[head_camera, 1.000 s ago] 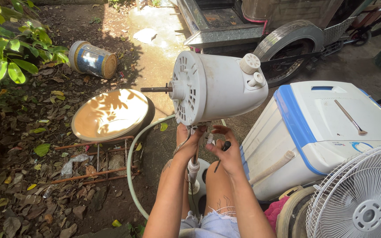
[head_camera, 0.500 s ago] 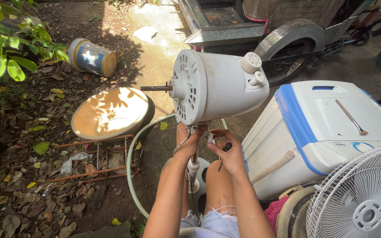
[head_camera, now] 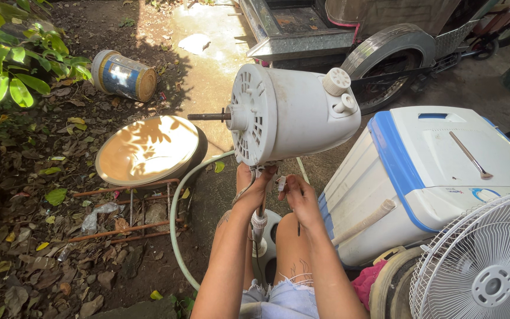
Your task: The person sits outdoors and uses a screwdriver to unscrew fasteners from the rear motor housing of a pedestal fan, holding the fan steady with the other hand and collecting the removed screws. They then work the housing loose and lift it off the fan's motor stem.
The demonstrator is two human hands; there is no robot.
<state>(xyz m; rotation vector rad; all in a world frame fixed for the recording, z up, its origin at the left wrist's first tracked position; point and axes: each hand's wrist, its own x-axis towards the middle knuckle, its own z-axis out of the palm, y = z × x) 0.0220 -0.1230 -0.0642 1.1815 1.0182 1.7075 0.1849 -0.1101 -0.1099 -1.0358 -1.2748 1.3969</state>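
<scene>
A white electric fan motor housing [head_camera: 293,112] stands on its pole in front of me, with the bare shaft [head_camera: 208,116] pointing left and two knobs on top. My left hand [head_camera: 254,188] grips the neck just under the housing, where the pole [head_camera: 259,221] joins it. My right hand [head_camera: 299,198] is beside it under the housing and holds a thin dark tool, probably a screwdriver [head_camera: 298,227], with only part of it showing. My knees are below, on either side of the fan's round base.
A white and blue cooler-like box [head_camera: 438,171] with a thin tool on its lid lies to the right. A white fan grille [head_camera: 485,266] is at bottom right. A round lid [head_camera: 147,149], a tipped can [head_camera: 122,75], a pale hose [head_camera: 175,218], rusty rods and a vehicle wheel [head_camera: 394,68] surround me.
Both hands have shifted slightly under the housing; the right hand has moved a little closer to the neck. The fan itself stays put.
</scene>
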